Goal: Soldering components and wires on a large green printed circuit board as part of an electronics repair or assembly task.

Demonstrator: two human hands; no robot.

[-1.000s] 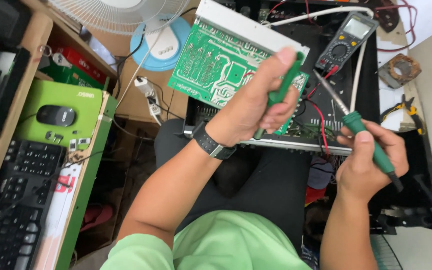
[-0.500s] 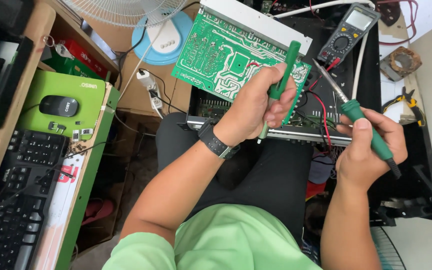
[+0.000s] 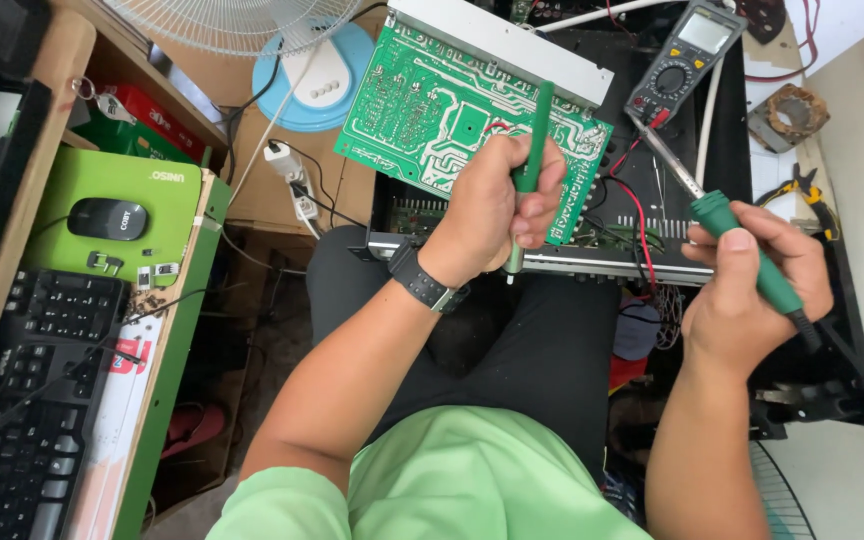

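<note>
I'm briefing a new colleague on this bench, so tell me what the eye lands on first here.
The big green circuit board stands out first, tilted up at top centre above an open black chassis. In front of it, the left hand grips a slim green tool upright, while the right hand holds a green-handled soldering iron aimed up-left. A multimeter lies at top right.

Left of my left hand (image 3: 497, 205), I see a wooden desk (image 3: 72, 40) carrying a green rectangular mouse pad (image 3: 152, 215), with a black oval mouse (image 3: 106, 218) on it, and a black keyboard (image 3: 37, 400) below. Beyond both hands, an open black metal chassis (image 3: 672, 210) bears a green circuit board (image 3: 432, 110) and a grey multimeter (image 3: 687, 60).
</note>
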